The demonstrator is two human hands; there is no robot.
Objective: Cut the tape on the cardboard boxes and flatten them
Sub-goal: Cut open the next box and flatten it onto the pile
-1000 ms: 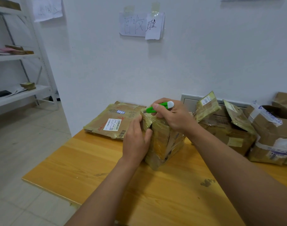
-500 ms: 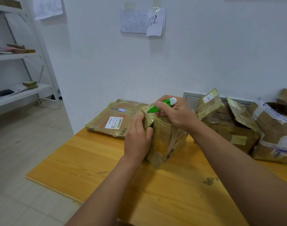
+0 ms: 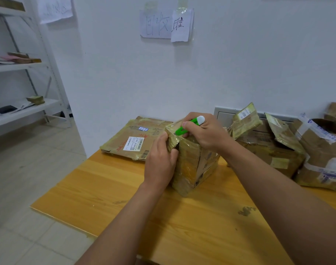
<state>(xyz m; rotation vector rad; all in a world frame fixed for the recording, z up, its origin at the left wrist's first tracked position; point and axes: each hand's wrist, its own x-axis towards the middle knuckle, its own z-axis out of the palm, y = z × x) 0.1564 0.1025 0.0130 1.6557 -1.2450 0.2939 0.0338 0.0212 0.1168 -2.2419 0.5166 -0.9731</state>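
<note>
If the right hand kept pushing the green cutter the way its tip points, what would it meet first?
Likely the left hand: the green cutter in the right hand points down-left along the taped box top, toward those fingers at the flap. Depth is unclear.

one flattened box (image 3: 133, 139), one taped box (image 3: 195, 163), one green cutter (image 3: 190, 125), two hands (image 3: 160, 165)
</note>
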